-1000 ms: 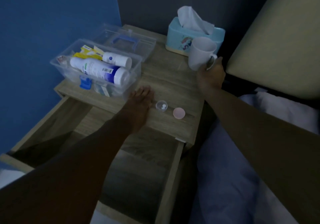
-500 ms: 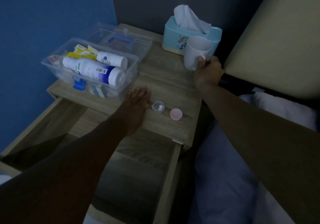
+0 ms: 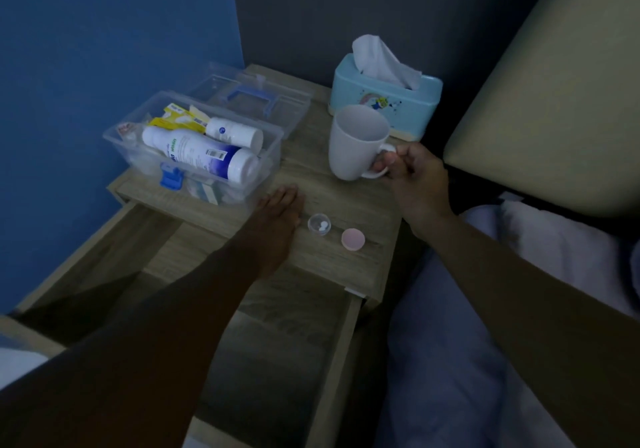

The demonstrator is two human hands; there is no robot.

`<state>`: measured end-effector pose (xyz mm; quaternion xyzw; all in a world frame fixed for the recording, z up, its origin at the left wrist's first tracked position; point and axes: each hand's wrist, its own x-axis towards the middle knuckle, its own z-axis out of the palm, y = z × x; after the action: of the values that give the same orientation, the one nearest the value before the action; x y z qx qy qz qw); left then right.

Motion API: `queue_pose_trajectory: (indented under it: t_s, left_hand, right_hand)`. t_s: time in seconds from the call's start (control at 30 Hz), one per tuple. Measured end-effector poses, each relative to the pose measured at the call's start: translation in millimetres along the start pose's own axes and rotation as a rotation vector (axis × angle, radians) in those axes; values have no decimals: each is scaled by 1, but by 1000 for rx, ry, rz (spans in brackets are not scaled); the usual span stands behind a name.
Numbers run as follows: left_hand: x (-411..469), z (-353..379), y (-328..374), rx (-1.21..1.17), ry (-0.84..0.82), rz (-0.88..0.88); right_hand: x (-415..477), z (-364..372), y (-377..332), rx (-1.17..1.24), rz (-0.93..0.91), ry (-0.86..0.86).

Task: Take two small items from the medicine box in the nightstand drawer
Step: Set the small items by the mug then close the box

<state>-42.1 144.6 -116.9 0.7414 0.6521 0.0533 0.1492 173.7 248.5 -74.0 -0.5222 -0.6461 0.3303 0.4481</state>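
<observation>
right hand (image 3: 417, 179) closed on the handle of a plain white ceramic mug (image 3: 356, 143), fingers pinching the loop, mug tilted a little with its open mouth turned up and toward the camera, apparently just clear of the wood; seemingly taken up for a drink to go with the tablets. left hand (image 3: 277, 219) lying flat and open, palm down, holding nothing, resting on the pale wood-grain nightstand tabletop (image 3: 349, 202), probably only for support.

just right of the left fingertips, a small clear round plastic cup (image 3: 319, 224) holding two white tablets, uncapped; beside it, apart, its flat pink round lid (image 3: 353, 239). likely the two small items, already out and set near the front edge for easy reach.

further back on the left, the clear plastic medicine box (image 3: 194, 157), open, out of the drawer and on the tabletop, white bottles and yellow packets inside; its lid with blue handle (image 3: 252, 96) behind. at the rear, a light blue tissue box (image 3: 386, 101). below, the open wooden drawer (image 3: 277, 326), dim inside. pale blue bedding (image 3: 450, 361) on the right.
</observation>
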Motion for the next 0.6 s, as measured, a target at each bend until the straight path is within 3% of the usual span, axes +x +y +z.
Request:
queue_pose_trajectory:
  t_s: [0.6]
  left_hand:
    - [1,-1,4,17,-24,-22]
  right_hand:
    - [-38,-7,13,47,25,-103]
